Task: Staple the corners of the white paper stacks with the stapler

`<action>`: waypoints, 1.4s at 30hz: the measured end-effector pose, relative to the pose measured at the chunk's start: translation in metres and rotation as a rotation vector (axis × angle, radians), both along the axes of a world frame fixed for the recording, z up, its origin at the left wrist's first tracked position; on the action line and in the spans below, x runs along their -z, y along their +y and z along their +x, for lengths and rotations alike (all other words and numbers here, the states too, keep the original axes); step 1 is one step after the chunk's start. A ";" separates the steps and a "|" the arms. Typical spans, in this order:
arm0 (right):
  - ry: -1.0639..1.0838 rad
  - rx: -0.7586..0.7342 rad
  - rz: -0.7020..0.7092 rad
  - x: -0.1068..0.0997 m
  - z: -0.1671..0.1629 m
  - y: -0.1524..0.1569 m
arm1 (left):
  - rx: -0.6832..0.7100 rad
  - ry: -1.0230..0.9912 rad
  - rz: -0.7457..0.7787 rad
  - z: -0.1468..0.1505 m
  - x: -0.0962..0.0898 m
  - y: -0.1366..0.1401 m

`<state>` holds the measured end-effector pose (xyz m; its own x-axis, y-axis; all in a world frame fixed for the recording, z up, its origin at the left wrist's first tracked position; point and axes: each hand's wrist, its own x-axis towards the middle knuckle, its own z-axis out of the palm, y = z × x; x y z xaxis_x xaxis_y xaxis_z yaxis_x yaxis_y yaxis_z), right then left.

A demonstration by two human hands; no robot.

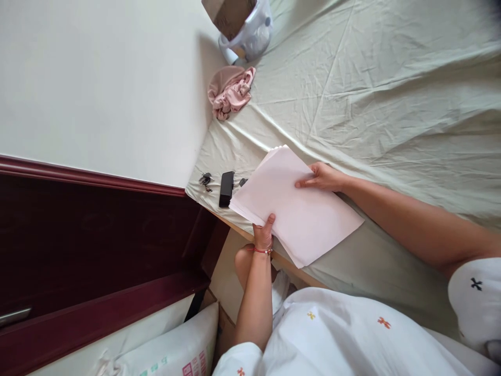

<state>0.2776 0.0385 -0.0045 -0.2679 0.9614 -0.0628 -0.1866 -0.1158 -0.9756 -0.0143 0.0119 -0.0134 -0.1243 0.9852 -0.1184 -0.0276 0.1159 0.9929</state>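
Observation:
A stack of white paper sheets (293, 209) is held between both hands, tilted over the edge of the bed. My left hand (264, 232) grips its near left edge, thumb on top and the other fingers hidden beneath. At the far right edge, my right hand (323, 177) clasps the stack with its thumb on the top sheet and its fingers mostly underneath. The upper sheet looks blank, and the sheets' corners fan out slightly at the far end.
Left of the paper on the pale green bedsheet (352, 120) lie a black box-shaped object (226, 189) and a small bunch of keys (205, 180). Farther off are a pink cloth (231, 93) and a plastic bag (254, 34). A dark red door (94, 235) borders the left.

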 end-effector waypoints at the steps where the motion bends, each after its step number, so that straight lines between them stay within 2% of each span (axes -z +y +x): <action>1: 0.002 -0.005 0.006 0.000 0.000 0.000 | 0.016 0.005 0.004 0.002 -0.001 -0.001; 4: 0.077 -0.051 -0.022 -0.002 0.000 -0.002 | -0.010 -0.043 -0.003 0.009 -0.004 -0.003; 6: 0.177 -0.076 -0.063 -0.005 -0.001 -0.004 | -0.112 -0.121 -0.022 0.010 -0.007 -0.001; 9: 0.253 -0.031 -0.070 -0.009 -0.002 -0.004 | -0.224 -0.204 -0.051 0.003 -0.009 0.007; 11: 0.300 -0.020 -0.053 -0.009 -0.003 -0.003 | -0.235 -0.233 -0.073 -0.004 -0.010 0.015; 14: 0.393 -0.109 -0.065 -0.008 -0.004 -0.002 | -0.230 -0.266 -0.102 -0.010 -0.012 0.022; 19: 0.340 -0.224 0.024 -0.006 -0.008 -0.003 | -0.206 -0.292 -0.087 0.004 -0.010 0.017; 23: 0.310 -0.121 -0.007 0.000 -0.013 0.000 | -0.172 -0.250 -0.006 0.004 -0.011 0.016; 28: 0.438 0.082 0.011 0.002 -0.008 0.004 | -0.176 -0.206 0.105 -0.039 -0.036 0.026; 32: 0.509 0.077 -0.005 -0.001 -0.002 0.004 | -0.135 -0.126 0.143 -0.063 -0.049 0.026; 35: 0.456 0.003 -0.054 -0.002 -0.001 0.001 | -0.133 -0.055 0.120 -0.062 -0.042 0.022; 38: 0.266 -0.059 -0.068 -0.002 -0.003 -0.001 | -0.171 -0.038 0.140 -0.055 -0.032 0.020; 40: 0.152 -0.075 -0.053 -0.002 -0.004 -0.002 | -0.191 -0.036 0.165 -0.052 -0.033 0.019; 42: 0.132 -0.056 -0.020 -0.003 -0.005 -0.002 | -0.204 -0.032 0.192 -0.052 -0.040 0.017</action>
